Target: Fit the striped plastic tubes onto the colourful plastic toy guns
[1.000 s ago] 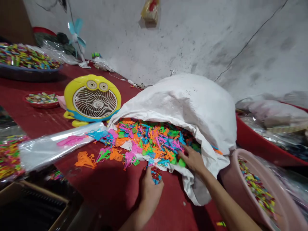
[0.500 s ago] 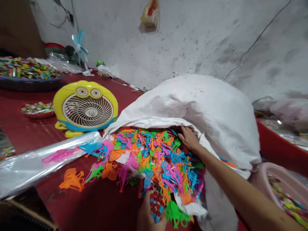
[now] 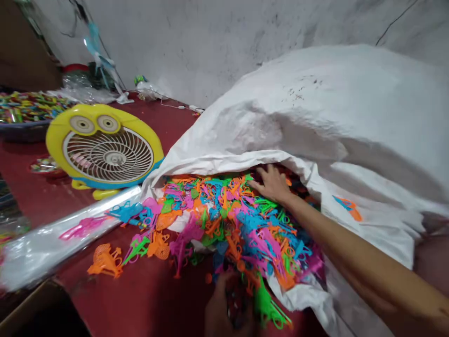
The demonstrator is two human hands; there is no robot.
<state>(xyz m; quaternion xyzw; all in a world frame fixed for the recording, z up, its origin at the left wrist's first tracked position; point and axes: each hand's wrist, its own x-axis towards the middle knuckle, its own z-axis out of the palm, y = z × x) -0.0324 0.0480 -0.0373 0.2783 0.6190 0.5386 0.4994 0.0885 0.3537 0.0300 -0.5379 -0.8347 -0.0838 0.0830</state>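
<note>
1. The largest thing we see is the pale wall [image 3: 210, 42], well beyond both hands.
2. Our dark red tabletop [image 3: 157, 119] runs under the work, from below the left hand back toward the wall.
3. The bulging white sack [image 3: 358, 93] lies beyond the hands and to their right, its mouth facing us, one edge of cloth slumped under our right forearm.
4. Left of the hands stand the yellow fan [image 3: 114, 157] and, nearer us, the clear plastic sleeve [image 3: 38, 252], slanting away toward the sack.
5. The heap of plastic pieces [image 3: 224, 196] spills from the mouth, stretched sideways, single pieces at mixed angles. It lies between our hands, straight ahead of the left one.
6. Our right hand [image 3: 271, 182] is the deeper in: fingers spread, touching the heap's far edge just under the sack's lip.
7. Our left hand [image 3: 215, 306], low at the heap's near edge, curls around a dark clump [image 3: 234, 299], too blurred to identify.
8. A green piece [image 3: 271, 306] lies just right of that left hand.
</note>
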